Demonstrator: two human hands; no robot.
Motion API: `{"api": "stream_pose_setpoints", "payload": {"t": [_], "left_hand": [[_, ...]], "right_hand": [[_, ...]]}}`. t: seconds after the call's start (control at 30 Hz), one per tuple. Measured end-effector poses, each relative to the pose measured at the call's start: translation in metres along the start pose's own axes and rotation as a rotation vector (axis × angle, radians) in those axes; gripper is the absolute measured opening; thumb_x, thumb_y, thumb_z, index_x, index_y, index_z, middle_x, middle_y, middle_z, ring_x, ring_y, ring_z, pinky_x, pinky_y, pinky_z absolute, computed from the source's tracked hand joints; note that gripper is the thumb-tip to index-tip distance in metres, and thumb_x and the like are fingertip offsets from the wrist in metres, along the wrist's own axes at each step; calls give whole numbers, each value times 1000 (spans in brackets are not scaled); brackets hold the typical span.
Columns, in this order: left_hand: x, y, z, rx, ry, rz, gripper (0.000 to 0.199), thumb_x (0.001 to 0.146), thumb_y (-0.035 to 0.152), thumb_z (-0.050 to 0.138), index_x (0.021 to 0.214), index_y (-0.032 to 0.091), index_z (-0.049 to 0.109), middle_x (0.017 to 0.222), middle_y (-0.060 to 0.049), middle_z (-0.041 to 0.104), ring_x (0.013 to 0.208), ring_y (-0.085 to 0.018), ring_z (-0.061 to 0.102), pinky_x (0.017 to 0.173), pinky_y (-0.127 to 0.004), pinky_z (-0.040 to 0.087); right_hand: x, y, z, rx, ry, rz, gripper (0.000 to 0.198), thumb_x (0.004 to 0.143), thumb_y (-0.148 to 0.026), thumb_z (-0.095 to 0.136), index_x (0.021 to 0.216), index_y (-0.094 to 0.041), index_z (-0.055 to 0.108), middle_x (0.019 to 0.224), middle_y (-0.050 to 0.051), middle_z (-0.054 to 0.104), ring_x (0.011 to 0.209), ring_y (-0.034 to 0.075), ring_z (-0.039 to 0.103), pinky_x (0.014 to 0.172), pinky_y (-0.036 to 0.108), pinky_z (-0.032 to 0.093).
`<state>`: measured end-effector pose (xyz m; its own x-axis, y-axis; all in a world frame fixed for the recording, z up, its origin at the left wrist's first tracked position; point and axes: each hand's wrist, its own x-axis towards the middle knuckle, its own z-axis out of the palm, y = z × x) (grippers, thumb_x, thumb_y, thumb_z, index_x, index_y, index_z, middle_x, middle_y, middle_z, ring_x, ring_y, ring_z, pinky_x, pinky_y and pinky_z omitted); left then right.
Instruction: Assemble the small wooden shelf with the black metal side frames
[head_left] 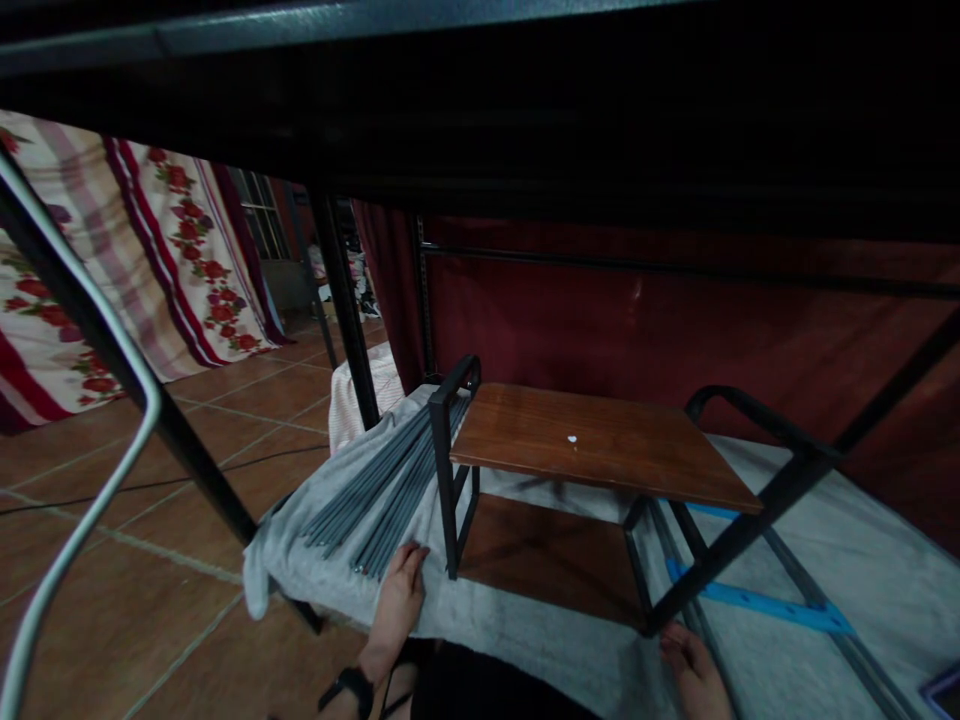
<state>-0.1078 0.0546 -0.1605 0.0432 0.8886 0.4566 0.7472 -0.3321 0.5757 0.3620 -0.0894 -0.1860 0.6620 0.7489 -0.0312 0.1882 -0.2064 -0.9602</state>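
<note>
On a grey cloth spread over the work surface stands a small black-framed rack with two brown wooden shelves, upright, under dark overhead beams. Just left of it lies a bundle of grey metal rods, laid side by side; the left hand, fingers loosely extended, rests with fingertips touching the rods' near ends. Right hand sits at the rack's near right leg, fingers curled, grip unclear; blue strip lies just beyond.

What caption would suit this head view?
Left hand touches grey rods beside a small wooden shelf; right hand rests near its black frame.
</note>
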Motion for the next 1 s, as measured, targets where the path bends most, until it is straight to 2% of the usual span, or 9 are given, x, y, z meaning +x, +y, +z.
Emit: {"api": "stream_pose_setpoints", "payload": {"t": [0.17, 0.33, 0.53, 0.73, 0.9, 1.0], "left_hand": [[-7, -7, 4, 219, -19, 102, 47, 84, 4, 38, 118, 15, 67, 126, -14, 64, 122, -25, 59, 109, -44, 49], [1, -10, 4, 305, -8, 85, 39, 89, 12, 40, 120, 12, 64, 128, -17, 62, 122, -26, 60, 108, -43, 49], [8, -18, 4, 266, -16, 50, 40, 87, 16, 36, 115, 10, 63, 124, -17, 62, 117, -27, 61, 107, -44, 49], [22, -32, 6, 135, -63, 36, 35, 81, 26, 41, 104, 17, 65, 118, -15, 63, 112, -28, 62, 106, -45, 49], [26, -37, 6, 111, -81, 5, 36, 74, 35, 44, 98, 18, 65, 118, -17, 63, 112, -33, 61, 108, -50, 45], [35, -40, 4, 56, -116, -59, 36, 67, 40, 48, 90, 19, 66, 113, -18, 65, 110, -35, 62, 108, -50, 45]], "right_hand": [[4, 20, -3, -35, -2, 7, 42, 59, -50, 62, 88, -20, 65, 87, 8, 73, 85, 29, 70, 82, 38, 55], [7, 25, -5, -55, -25, -3, 41, 62, -47, 63, 91, -18, 66, 89, 7, 73, 85, 27, 69, 84, 38, 54], [-3, 4, 2, -28, 21, -53, 35, 65, -45, 60, 88, -20, 67, 87, 7, 73, 84, 26, 68, 82, 37, 54], [-7, -13, 10, 54, 120, -58, 36, 67, -41, 57, 93, -18, 66, 93, 8, 71, 87, 24, 66, 87, 37, 52], [-10, -19, 13, 18, 197, -122, 27, 65, -32, 53, 84, -18, 67, 90, 8, 68, 92, 24, 63, 93, 40, 48], [-10, -23, 13, 24, 213, -127, 25, 63, -30, 54, 81, -19, 67, 89, 8, 67, 91, 24, 62, 91, 39, 49]]}}
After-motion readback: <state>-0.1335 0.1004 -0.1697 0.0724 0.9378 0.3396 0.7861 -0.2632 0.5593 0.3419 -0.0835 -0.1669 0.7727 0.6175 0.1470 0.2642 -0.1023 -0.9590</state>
